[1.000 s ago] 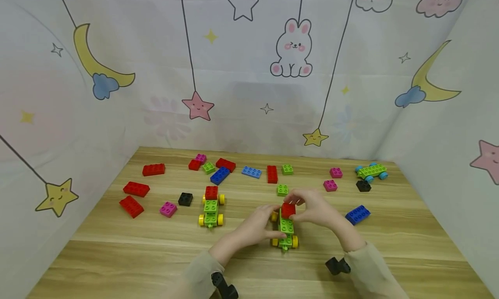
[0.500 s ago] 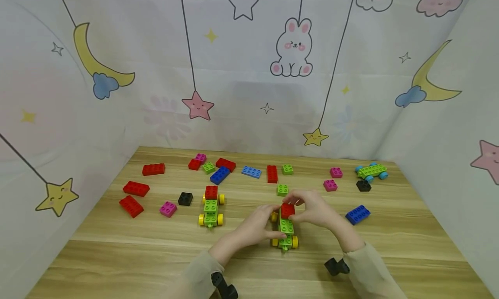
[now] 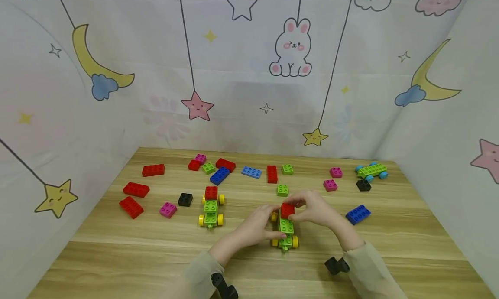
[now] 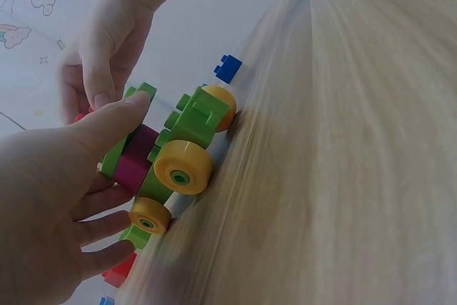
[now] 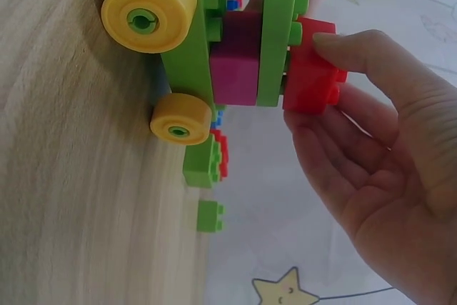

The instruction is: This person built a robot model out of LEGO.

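A toy brick car (image 3: pixel 286 226) with a green wheeled base and yellow wheels stands on the table in front of me. In the right wrist view, a magenta brick (image 5: pixel 236 69) sits on its base, with a long green brick (image 5: pixel 275 41) above. My left hand (image 3: pixel 255 228) holds the car from the left, thumb on the long green brick. My right hand (image 3: pixel 313 209) pinches a red brick (image 3: pixel 287 210) between thumb and fingers at the car's far end. A narrow gap with studs showing separates this red brick from the green one.
Left of the hands stands a similar car (image 3: pixel 211 212) with a red brick on top. A green base with blue wheels (image 3: pixel 372 171) is at the back right. A blue brick (image 3: pixel 358 214) lies right of the hands. Several loose bricks lie along the back and left.
Almost nothing differs over the last second. The red brick and the right fingers have shifted very slightly; the left hand and the car keep their place.
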A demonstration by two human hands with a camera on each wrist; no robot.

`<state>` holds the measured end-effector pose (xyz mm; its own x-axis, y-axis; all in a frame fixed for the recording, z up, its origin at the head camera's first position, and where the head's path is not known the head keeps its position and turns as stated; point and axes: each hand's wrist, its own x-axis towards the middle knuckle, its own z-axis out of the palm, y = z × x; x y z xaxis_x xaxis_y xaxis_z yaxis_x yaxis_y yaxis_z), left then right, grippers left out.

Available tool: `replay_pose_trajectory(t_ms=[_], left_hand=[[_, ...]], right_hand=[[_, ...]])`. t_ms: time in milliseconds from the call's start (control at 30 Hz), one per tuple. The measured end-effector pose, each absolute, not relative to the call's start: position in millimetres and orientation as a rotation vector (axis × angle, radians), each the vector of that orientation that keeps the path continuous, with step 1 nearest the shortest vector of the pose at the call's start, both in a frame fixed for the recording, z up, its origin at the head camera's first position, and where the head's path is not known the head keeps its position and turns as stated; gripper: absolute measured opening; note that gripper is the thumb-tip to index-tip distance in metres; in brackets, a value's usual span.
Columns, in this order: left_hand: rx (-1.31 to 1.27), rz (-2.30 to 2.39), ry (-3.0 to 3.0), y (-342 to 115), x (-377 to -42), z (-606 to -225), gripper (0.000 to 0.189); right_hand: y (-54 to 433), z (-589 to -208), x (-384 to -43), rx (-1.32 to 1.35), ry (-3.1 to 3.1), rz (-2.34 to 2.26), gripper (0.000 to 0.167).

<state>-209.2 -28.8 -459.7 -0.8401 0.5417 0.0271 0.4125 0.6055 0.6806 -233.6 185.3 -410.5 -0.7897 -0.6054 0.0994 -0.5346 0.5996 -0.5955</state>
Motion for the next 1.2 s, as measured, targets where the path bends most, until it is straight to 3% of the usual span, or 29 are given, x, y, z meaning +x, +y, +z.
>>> replay_pose_trajectory(t_ms=[1200], left_hand=[[0.761,1.071,2.649,-28.2,-207.9,-457.7,0.078]], right_hand=[[182.3,-407.1,-230.3,-0.986,2.748,-0.828,0.033]])
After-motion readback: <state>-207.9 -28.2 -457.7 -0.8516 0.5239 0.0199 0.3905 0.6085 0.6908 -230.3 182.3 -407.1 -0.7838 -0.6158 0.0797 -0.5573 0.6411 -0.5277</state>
